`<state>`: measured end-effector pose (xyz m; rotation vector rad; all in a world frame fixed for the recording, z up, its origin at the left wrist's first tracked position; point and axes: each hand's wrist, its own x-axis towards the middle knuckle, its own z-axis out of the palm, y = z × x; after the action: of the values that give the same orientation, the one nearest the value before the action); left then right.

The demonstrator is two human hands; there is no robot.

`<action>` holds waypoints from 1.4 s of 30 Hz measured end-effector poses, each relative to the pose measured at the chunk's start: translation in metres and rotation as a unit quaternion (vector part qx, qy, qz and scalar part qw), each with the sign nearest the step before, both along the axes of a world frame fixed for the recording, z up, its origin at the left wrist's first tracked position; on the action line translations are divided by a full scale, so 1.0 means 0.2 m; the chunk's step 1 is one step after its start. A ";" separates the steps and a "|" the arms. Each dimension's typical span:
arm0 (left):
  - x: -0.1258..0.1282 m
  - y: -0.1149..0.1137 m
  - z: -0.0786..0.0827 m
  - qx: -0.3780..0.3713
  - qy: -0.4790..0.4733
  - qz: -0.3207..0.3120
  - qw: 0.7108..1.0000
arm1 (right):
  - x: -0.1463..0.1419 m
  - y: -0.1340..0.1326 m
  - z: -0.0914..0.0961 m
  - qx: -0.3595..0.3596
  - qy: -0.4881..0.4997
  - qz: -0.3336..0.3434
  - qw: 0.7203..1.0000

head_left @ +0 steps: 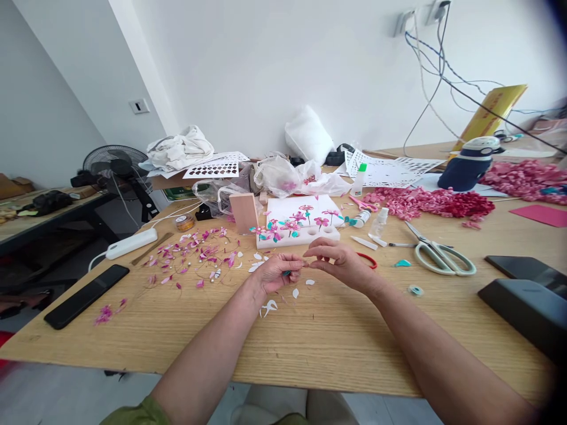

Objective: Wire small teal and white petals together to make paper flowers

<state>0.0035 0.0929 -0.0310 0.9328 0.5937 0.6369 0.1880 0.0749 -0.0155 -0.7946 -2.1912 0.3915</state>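
My left hand [278,273] is closed low over the middle of the table, with a bit of a small teal piece [286,273] showing between its fingers. Just right of it, thumb and finger of my right hand [334,262] pinch together near the left fingertips; whatever they hold is too small to make out. Behind both hands stands a white foam block [297,238] with pink fabric flowers [291,226] and teal leaves on thin stems. White petal-shaped pieces [296,293] lie around and below the left hand.
Loose pink petals [199,251] spread over the left side, near a black phone [86,296] and a power strip [132,243]. On the right lie scissors [443,255], a thread spool [415,290], a spray bottle [380,224] and pink petal heaps [425,202]. A dark box [525,313] sits near the right edge.
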 end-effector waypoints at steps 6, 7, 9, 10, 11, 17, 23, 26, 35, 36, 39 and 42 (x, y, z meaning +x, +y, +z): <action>0.01 -0.02 0.01 0.028 0.039 0.006 0.999 | -0.01 0.01 -0.02 -0.009 -0.003 -0.030 1.000; 0.01 -0.02 0.01 0.044 0.055 0.014 0.997 | -0.02 0.01 -0.02 -0.026 -0.003 -0.046 0.999; 0.02 -0.03 0.02 0.115 0.103 0.048 0.987 | -0.03 0.00 -0.02 -0.073 -0.003 -0.092 0.993; 0.03 -0.04 0.03 0.178 0.134 0.074 0.972 | -0.04 0.00 -0.03 -0.097 0.001 -0.118 0.988; 0.04 -0.04 0.04 0.254 0.164 0.101 0.948 | -0.05 0.00 -0.03 -0.119 0.006 -0.141 0.983; 0.08 -0.06 0.04 0.488 0.249 0.191 0.814 | -0.04 0.03 -0.09 -0.187 0.037 -0.155 0.969; 0.05 -0.04 0.03 0.169 0.146 0.122 0.967 | 0.03 0.00 0.01 -0.114 0.050 -0.077 0.989; 0.02 -0.03 0.02 0.072 0.073 0.060 0.993 | 0.03 -0.01 0.02 -0.053 0.003 -0.022 0.998; 0.03 -0.04 0.02 0.082 0.081 0.034 0.993 | 0.00 0.00 0.00 -0.045 -0.007 -0.048 0.998; 0.04 -0.04 0.02 0.117 0.102 0.050 0.987 | -0.01 0.00 -0.01 -0.070 -0.007 -0.069 0.995; 0.05 -0.05 0.04 0.300 0.176 0.128 0.929 | -0.04 0.00 -0.03 -0.134 0.006 -0.129 0.982; 0.07 -0.06 0.06 0.439 0.226 0.179 0.851 | -0.04 0.03 -0.06 -0.157 0.022 -0.147 0.976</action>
<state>0.0173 0.0808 -0.0199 1.8948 0.9321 1.0739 0.1791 0.0800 -0.0280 -1.2522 -1.9553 0.6052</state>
